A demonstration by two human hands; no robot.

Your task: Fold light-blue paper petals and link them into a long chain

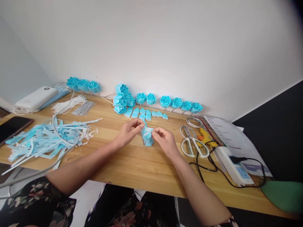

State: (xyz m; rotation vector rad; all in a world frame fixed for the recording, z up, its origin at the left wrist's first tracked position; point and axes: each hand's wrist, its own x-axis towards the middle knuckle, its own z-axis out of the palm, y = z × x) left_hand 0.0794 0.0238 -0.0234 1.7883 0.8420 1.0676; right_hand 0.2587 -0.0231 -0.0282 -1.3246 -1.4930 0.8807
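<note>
Two hands (left (129,131), right (165,141)) on petal (147,136)

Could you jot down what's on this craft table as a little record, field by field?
surface: wooden table
left hand: pinches blue folded piece
right hand: pinches the same piece
by wall: blue roses, row of petals
right side: scissors, glue gun, power strip
left side: blue scraps, phone

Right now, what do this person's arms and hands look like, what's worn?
Left hand and right hand are bare: no gloves, no ring or watch in sight. Forearms are uncovered. A dark floral left sleeve ends near the elbow; a scrap of right sleeve in the same print shows at the bottom edge.
</note>
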